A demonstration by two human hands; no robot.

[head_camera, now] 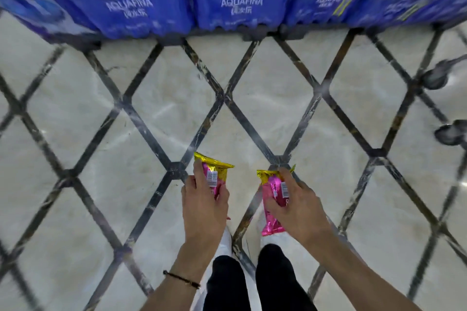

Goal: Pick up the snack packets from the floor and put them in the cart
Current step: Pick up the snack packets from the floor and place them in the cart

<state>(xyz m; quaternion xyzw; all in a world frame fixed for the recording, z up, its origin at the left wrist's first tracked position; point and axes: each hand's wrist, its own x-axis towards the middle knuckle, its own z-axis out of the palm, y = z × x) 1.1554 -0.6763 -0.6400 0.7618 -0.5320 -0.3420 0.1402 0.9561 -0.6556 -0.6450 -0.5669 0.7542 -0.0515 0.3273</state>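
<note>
Black trouser legs [227,283] and white shoes [226,240] are seen nearest, at the bottom centre, with both forearms reaching forward over them. A thin dark bracelet [182,279] is worn on the left wrist.

Left hand [202,207]: fingers curled round the left snack packet [214,171], pink foil with a gold crimped end pointing far. The packet is held above the floor, not lying on it.

Right hand [300,207]: fingers and thumb wrapped over the right snack packet [271,189], same pink and gold type, its near end hanging over the right shoe.

Tiled floor [101,121]: pale, with dark diamond lines. No further packets are seen lying on it within this view.

Far edge: blue shrink-wrapped Aquafina water packs [240,2] are stacked in a row.

Right edge: two dark castors [434,78] are noted, judged to belong to the cart; its basket is out of view.

Progress, judged: pick-up is done for these two packets; placing in the cart is not yet done. Whether others remain elsewhere cannot be told.
</note>
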